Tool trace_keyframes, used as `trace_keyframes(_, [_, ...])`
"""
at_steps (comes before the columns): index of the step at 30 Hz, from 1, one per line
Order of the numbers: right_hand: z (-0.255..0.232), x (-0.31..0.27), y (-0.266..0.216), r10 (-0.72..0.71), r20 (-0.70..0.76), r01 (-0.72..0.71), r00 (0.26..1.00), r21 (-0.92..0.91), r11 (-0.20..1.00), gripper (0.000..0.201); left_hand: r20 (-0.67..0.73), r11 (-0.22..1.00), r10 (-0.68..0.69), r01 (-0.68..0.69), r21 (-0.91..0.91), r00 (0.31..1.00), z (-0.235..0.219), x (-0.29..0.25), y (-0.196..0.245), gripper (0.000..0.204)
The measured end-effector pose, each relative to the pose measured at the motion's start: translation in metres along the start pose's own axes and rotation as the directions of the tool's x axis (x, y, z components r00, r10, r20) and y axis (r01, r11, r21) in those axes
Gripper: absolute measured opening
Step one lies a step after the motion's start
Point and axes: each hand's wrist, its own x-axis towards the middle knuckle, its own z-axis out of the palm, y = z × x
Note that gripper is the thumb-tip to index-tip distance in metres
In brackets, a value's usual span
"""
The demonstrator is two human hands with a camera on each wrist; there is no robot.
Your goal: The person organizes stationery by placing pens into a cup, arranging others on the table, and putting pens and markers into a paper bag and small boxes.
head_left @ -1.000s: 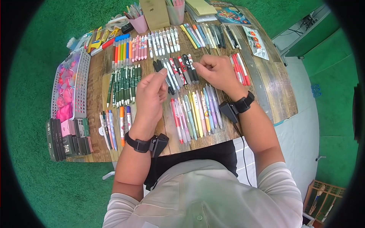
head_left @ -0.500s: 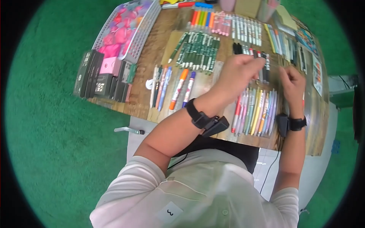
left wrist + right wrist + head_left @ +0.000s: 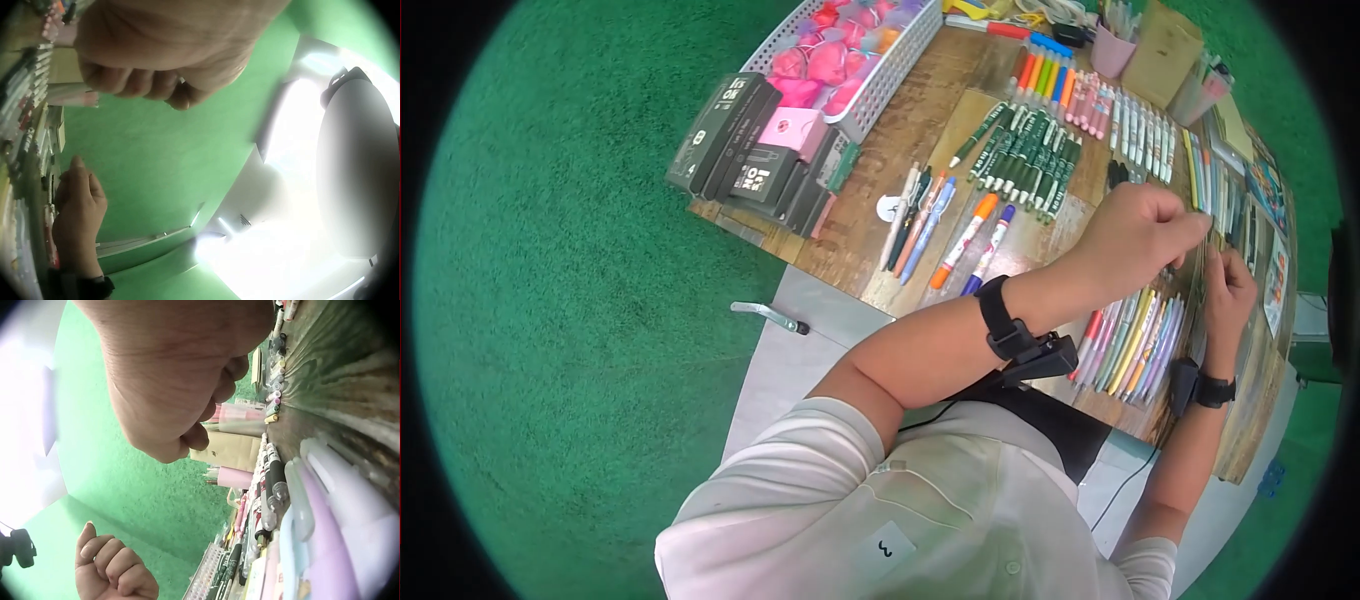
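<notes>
The left hand (image 3: 1140,240) is clenched, its fingers curled in, above the middle of the desk (image 3: 850,240); nothing shows in its grip. The right hand (image 3: 1228,295) is just to its right, apart from it, fingers also curled, with nothing seen in them. Each wrist wears a black strap with a small device.

Under and around the hands lie the pens, set out in groups on the desk. Black pens (image 3: 1117,175) show just beyond the left hand, which partly hides that group. On the near side of both hands is a row of pastel pens (image 3: 1130,345), with a red one at its left end. To the left lie dark green pens (image 3: 1025,160), some overlapping. Nearer are 2 thick markers, 1 orange (image 3: 965,240) and 1 purple (image 3: 990,250), and further left a group of 4 slim pens (image 3: 915,225).

Farther off are colourful markers (image 3: 1045,75), pink pens (image 3: 1090,103) and white pens (image 3: 1143,135), side by side. Behind them stand a pink cup (image 3: 1112,52), a brown paper bag or box (image 3: 1162,55) and a clear cup (image 3: 1200,95).

At the left edge are dark boxes (image 3: 730,150), a pink box (image 3: 793,130) and a white perforated basket (image 3: 870,110) of bright pink items.
</notes>
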Motion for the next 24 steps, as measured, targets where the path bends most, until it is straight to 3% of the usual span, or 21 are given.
trace_keyframes(2, [-0.001, 0.000, 0.001, -0.004, -0.019, 0.004, 1.000, -0.017, 1.000, 0.036, 0.004, 1.000, -0.016, 0.016, -0.014, 1.000, -0.001, 0.000, 0.009, 0.037])
trace_keyframes(8, [0.001, 0.001, 0.007, -0.007, -0.026, 0.007, 1.000, 0.005, 1.000, 0.036, -0.019, 0.985, 0.163, -0.164, -0.046, 0.986, -0.009, 0.001, 0.029, 0.035])
trace_keyframes(15, [-0.002, 0.001, 0.003, -0.020, -0.036, 0.021, 0.999, 0.035, 0.999, 0.035, 0.012, 0.979, 0.202, -0.202, 0.018, 0.979, -0.030, -0.008, 0.070, 0.031])
trace_keyframes(17, [-0.005, 0.001, 0.006, -0.042, -0.042, 0.044, 0.998, 0.032, 0.999, 0.035, 0.005, 0.899, 0.289, -0.273, 0.342, 0.957, -0.049, -0.014, 0.090, 0.030])
trace_keyframes(19, [-0.006, 0.001, 0.004, -0.043, -0.066, 0.044, 0.997, 0.017, 0.999, 0.035, -0.045, 0.814, 0.318, -0.249, 0.524, 0.947, -0.073, -0.023, 0.112, 0.025])
trace_keyframes(21, [-0.009, -0.001, 0.004, -0.031, -0.090, 0.031, 0.995, -0.003, 1.000, 0.035, -0.157, 0.698, 0.262, -0.074, 0.712, 0.952, -0.097, -0.031, 0.141, 0.031])
trace_keyframes(23, [-0.013, 0.000, 0.005, 0.005, -0.059, -0.007, 0.998, -0.020, 1.000, 0.032, -0.173, 0.616, 0.228, -0.005, 0.788, 0.958, -0.125, -0.045, 0.167, 0.027])
trace_keyframes(24, [-0.016, -0.001, 0.004, 0.019, -0.064, -0.021, 0.998, -0.026, 0.999, 0.032, -0.163, 0.506, 0.206, 0.037, 0.861, 0.965, -0.139, -0.051, 0.182, 0.030])
